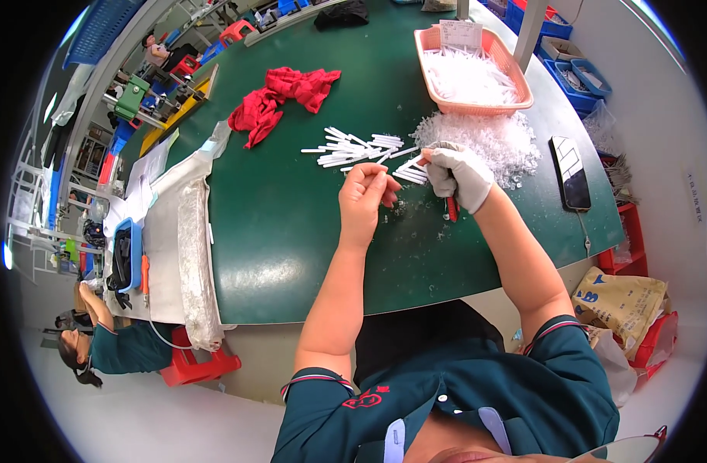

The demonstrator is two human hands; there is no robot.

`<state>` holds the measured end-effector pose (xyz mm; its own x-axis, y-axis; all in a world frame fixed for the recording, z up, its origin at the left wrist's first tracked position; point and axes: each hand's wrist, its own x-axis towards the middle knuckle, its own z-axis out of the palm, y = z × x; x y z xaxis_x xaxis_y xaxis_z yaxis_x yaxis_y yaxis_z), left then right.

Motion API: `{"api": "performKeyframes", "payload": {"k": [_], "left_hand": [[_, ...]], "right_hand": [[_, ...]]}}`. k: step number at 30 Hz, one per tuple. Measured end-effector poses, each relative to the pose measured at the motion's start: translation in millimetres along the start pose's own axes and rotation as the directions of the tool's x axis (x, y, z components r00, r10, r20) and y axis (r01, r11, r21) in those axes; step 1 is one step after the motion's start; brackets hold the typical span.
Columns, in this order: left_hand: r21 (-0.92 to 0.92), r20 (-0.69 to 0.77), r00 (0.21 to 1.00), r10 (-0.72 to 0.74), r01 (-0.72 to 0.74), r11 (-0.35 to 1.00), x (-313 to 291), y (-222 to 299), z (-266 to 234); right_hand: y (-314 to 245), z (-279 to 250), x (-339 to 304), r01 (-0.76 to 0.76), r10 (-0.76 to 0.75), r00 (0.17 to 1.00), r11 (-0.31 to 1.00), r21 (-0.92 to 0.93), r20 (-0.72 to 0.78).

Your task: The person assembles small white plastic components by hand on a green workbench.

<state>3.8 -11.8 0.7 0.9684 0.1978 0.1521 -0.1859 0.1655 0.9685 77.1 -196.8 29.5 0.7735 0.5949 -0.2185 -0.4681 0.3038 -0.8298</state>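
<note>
My bare left hand (364, 193) is closed, thumb and fingertips pinched together over the green table. Whatever it may hold is too small to make out. A pale glove covers my right hand (463, 174), which is wrapped round a red-handled hand tool (452, 208); its working end is mostly hidden. Short white plastic sticks (339, 151) lie loosely heaped just beyond my left hand, with several more (412, 171) between the two hands. Past my right hand spreads a heap of clear plastic bits (515, 147). Tiny scraps dot the table below my fingers.
A pink basket (477, 109) of white pieces stands behind the clear heap. Red cloth (268, 100) lies at far left, a phone (571, 174) at right. A blue tray (124, 255) sits on the left bench, where a co-worker (122, 347) sits. Sacks (619, 305) stand lower right.
</note>
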Motion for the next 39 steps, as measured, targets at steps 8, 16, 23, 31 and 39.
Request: {"api": "performKeyframes", "payload": {"k": [8, 16, 23, 31, 39], "left_hand": [[0.737, 0.325, 0.850, 0.415, -0.503, 0.452, 17, -23, 10], [0.827, 0.386, 0.858, 0.339, -0.485, 0.285, 12, -23, 8], [0.917, 0.387, 0.893, 0.229, -0.399, 0.007, -1, -18, 9], [0.975, 0.218, 0.974, 0.068, -0.220, 0.024, -7, -4, 9], [0.942, 0.078, 0.987, 0.139, -0.119, 0.314, -5, 0, 2]], "right_hand": [[-4, -9, 9, -0.087, 0.086, 0.996, 0.972, 0.219, 0.014], [-47, -19, 25, 0.141, -0.089, 0.987, 0.880, 0.453, -0.135], [5, 8, 7, 0.092, -0.102, 0.984, 0.993, -0.074, -0.146], [10, 26, 4, -0.030, -0.080, 0.974, 0.883, -0.468, -0.213], [30, 18, 14, 0.094, -0.260, 0.949, 0.773, -0.628, -0.178]]}}
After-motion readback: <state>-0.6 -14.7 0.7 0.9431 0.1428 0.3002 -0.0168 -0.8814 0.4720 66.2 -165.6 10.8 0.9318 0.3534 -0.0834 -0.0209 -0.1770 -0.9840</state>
